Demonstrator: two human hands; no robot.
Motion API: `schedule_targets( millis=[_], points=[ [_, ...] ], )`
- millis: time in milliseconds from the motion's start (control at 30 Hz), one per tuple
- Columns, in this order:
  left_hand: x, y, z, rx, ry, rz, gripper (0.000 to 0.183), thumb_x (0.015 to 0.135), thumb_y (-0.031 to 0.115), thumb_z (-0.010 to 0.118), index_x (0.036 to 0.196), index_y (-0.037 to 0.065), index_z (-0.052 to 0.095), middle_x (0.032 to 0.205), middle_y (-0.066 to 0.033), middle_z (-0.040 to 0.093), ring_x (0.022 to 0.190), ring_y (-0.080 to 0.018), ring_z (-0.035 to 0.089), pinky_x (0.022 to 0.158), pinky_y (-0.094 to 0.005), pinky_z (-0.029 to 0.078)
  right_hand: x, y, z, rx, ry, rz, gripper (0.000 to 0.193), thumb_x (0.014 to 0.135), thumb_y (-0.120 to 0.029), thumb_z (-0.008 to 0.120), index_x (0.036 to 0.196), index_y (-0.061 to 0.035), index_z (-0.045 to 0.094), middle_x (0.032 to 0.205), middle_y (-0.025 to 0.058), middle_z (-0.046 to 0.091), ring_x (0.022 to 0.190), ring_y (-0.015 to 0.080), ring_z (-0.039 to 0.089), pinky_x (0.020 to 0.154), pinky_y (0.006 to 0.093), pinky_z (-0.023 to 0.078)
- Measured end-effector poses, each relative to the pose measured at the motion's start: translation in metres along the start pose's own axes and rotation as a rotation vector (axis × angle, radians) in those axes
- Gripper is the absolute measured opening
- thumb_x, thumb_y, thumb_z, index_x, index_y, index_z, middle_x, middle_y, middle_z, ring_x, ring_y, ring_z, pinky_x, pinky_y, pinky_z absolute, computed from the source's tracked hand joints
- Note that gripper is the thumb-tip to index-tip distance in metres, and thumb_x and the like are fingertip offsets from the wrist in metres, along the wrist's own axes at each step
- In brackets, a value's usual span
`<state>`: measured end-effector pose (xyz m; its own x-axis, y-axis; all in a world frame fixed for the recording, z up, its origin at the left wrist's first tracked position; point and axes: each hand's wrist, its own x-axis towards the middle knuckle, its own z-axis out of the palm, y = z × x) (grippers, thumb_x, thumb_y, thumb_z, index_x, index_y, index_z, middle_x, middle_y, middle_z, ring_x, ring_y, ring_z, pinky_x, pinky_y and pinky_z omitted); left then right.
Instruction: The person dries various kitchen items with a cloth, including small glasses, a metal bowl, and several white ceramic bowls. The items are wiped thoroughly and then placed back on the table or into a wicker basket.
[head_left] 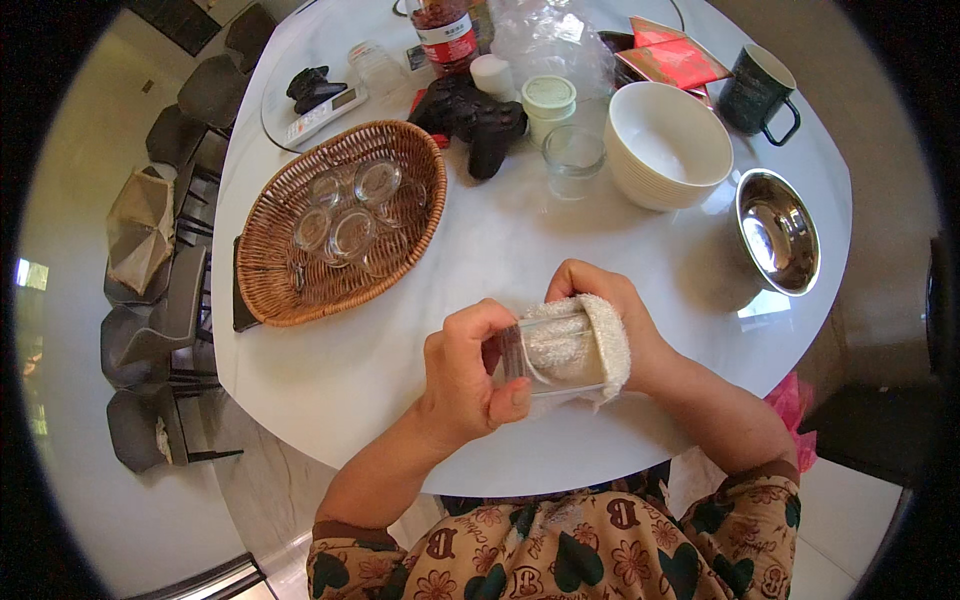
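My left hand [462, 368] grips the base end of a clear drinking glass [512, 352], thumb below and fingers above. The glass lies on its side over the near part of the table, its mouth toward the right. A white terry cloth [612, 345] is stuffed into that mouth and folds out over the rim. My right hand [640, 325] is closed around the cloth at the rim; some of its fingers are hidden behind or inside the cloth.
A wicker basket [262, 270] with several clear glasses stands left on the white table [400, 400]. Behind are a black game controller [470, 118], a lidded jar [548, 105] and a small glass [573, 160]. A white bowl [668, 150], steel bowl [778, 232] and dark mug [757, 90] stand right.
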<state>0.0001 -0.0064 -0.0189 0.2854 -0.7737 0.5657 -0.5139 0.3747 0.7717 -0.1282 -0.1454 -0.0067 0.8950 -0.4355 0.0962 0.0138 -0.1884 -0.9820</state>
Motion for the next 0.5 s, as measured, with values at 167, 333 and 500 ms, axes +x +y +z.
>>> schedule_targets(
  millis=[167,333,500],
  points=[
    [0.008,0.010,-0.007,-0.405,-0.145,-0.545,0.066,0.087,0.060,0.050,0.112,0.000,0.036,0.078,-0.0086,0.053,0.064,-0.0084,0.047,0.055,-0.0225,0.039,0.000,-0.009,-0.002,-0.530,0.297,-0.466,0.039,0.057,-0.016,0.081,0.080,-0.0052,0.051,0.069,0.0101,0.052,0.052,0.0265,0.054,0.051,0.0333,0.047],
    [0.009,0.012,0.000,-0.161,-0.169,-0.533,0.065,0.086,0.058,0.052,0.112,0.000,0.037,0.081,-0.0095,0.057,0.060,-0.0158,0.053,0.055,-0.0287,0.044,-0.005,-0.011,-0.003,-0.668,0.182,-0.592,0.037,0.059,-0.016,0.080,0.080,-0.0057,0.051,0.070,0.0103,0.052,0.057,0.0267,0.056,0.054,0.0341,0.048],
    [0.003,0.000,-0.002,0.189,-0.026,0.044,0.072,0.078,0.057,0.065,0.114,0.001,0.038,0.085,-0.0137,0.060,0.063,-0.0183,0.059,0.057,-0.0282,0.048,0.000,0.001,0.008,0.085,0.046,0.016,0.035,0.062,-0.015,0.079,0.080,-0.0062,0.051,0.073,0.0063,0.056,0.064,0.0137,0.052,0.060,0.0260,0.044]
  ],
)
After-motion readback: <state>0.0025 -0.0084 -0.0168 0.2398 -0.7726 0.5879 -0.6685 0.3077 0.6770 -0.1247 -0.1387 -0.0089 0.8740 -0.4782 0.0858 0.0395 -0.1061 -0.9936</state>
